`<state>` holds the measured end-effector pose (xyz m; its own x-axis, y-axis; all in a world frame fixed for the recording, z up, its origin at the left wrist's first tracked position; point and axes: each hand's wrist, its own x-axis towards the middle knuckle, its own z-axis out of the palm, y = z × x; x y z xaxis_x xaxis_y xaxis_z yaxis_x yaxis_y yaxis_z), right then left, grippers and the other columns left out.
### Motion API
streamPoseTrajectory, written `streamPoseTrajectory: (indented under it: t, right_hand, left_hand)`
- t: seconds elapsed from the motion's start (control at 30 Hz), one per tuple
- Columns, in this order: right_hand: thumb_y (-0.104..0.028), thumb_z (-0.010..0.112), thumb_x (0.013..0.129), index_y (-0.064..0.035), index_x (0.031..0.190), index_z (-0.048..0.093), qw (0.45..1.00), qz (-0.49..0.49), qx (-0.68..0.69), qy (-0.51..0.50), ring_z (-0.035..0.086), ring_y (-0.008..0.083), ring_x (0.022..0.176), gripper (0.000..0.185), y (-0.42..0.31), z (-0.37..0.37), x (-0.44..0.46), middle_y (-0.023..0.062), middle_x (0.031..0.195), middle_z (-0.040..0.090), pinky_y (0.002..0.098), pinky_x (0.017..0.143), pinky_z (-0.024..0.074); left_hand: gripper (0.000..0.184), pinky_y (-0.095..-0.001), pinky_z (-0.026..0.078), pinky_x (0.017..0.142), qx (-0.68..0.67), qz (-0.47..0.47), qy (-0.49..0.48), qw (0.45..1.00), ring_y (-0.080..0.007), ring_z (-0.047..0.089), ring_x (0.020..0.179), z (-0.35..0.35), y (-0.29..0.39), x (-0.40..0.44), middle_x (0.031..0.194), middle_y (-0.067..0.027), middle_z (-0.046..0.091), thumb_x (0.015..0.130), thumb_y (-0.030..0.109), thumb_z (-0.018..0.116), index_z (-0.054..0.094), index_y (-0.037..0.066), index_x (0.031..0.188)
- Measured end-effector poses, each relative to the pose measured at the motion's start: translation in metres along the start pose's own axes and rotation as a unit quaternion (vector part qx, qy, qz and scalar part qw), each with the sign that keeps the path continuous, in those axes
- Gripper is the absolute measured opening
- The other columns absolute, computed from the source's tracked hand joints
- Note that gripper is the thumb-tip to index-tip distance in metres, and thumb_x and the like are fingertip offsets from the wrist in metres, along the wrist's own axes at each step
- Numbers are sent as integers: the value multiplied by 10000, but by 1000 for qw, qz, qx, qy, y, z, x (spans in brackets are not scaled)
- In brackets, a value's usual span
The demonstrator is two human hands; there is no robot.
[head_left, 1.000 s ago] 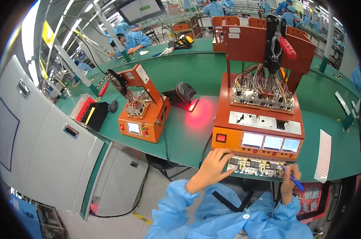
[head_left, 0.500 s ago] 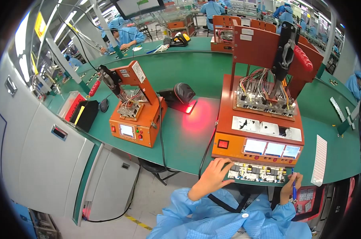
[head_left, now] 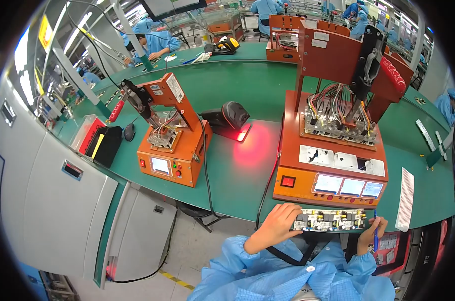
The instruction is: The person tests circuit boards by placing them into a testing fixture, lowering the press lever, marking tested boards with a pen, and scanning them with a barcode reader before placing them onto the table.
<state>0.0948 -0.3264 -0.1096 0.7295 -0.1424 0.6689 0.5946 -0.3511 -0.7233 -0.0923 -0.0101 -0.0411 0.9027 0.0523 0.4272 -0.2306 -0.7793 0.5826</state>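
Note:
A long circuit board (head_left: 330, 219), crowded with components, lies at the table's front edge before the larger orange test fixture (head_left: 333, 186). My left hand (head_left: 278, 226) grips the left end of this board, fingers over the top and thumb below. Beyond the board's right end, my right hand (head_left: 372, 234) is closed around a blue pen (head_left: 375, 236) held roughly upright. The fixture's small screens are lit, and its clamp with a red handle (head_left: 392, 75) stands raised over a wired block (head_left: 340, 128).
A smaller orange fixture (head_left: 175, 155) stands on the left of the green table (head_left: 232, 193). Between the fixtures, a barcode scanner (head_left: 230, 116) throws red light. A white label sheet (head_left: 405, 199) lies at right. Cables hang over the front edge. Co-workers sit farther back.
My left hand's fingers have closed onto the board's left end. The pen in my right hand has turned a little more upright. The whole view has shifted slightly.

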Motion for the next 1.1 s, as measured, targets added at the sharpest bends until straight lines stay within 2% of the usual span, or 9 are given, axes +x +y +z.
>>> streamPoseTrajectory:
  t: [0.4,0.43,0.53,0.6,0.67,0.77,0.87,1.0,1.1]
  right_hand:
    - [-119,428,1000,-27,877,480,996,-14,84,22,477,115,704,162,7,-2,-5,53,774,516,262,654,381]
    - [-119,427,1000,-25,876,476,995,-12,101,24,477,118,705,163,7,-2,-6,57,773,516,263,656,381]
    - [-98,425,994,-17,881,465,991,-51,124,17,479,142,708,144,-3,0,-1,77,772,521,295,680,406]
    - [-89,425,992,-12,886,461,988,-60,140,5,485,155,714,136,-5,-2,-2,91,786,528,316,696,423]
    - [-96,425,993,-11,893,461,989,-56,138,4,488,158,716,136,1,-4,-4,98,793,531,317,696,424]
    - [-111,427,994,-10,909,460,987,-46,151,-3,490,162,721,136,-6,-5,-4,107,801,535,320,710,424]
    - [-116,429,993,-14,913,460,983,-51,174,-6,494,169,728,134,-6,-6,-2,108,794,535,328,730,427]
    - [-120,437,990,-21,911,462,981,-61,184,-27,504,192,741,129,-3,-9,-3,107,772,533,354,760,435]
    - [-117,440,986,-24,907,465,981,-82,168,-47,509,207,740,124,1,-12,-4,107,760,531,373,774,443]
  left_hand:
    - [244,-343,580,794,196,233,278,911,-215,686,878,-7,2,-44,903,-60,696,728,210,799,682,35,851]
    - [295,-343,583,726,233,143,223,936,-207,684,847,-20,6,-56,873,-55,691,686,256,841,669,53,815]
    - [684,-350,512,699,263,32,382,885,-261,640,858,-37,12,-68,1043,-125,638,528,310,944,557,64,1035]
    - [631,-378,507,726,179,-74,446,874,-294,611,819,-41,8,-70,977,-126,575,544,233,941,525,50,980]
    - [568,-268,512,648,-16,-148,510,847,-159,581,859,-42,1,-64,1042,-90,541,581,39,887,511,30,1006]
    - [516,-206,461,529,48,-271,506,817,-86,558,655,-58,-15,-56,1007,-82,565,576,45,891,534,17,948]
    - [514,-238,435,490,214,-263,451,826,-91,544,585,-60,-38,-47,971,-83,610,564,135,917,568,2,918]
    - [525,-392,491,705,209,-341,373,837,-306,626,815,-52,-61,-41,899,-107,601,577,275,890,577,18,912]
    - [517,-402,484,764,247,-367,350,826,-299,596,907,-47,-56,-33,938,-101,600,616,287,871,574,24,948]
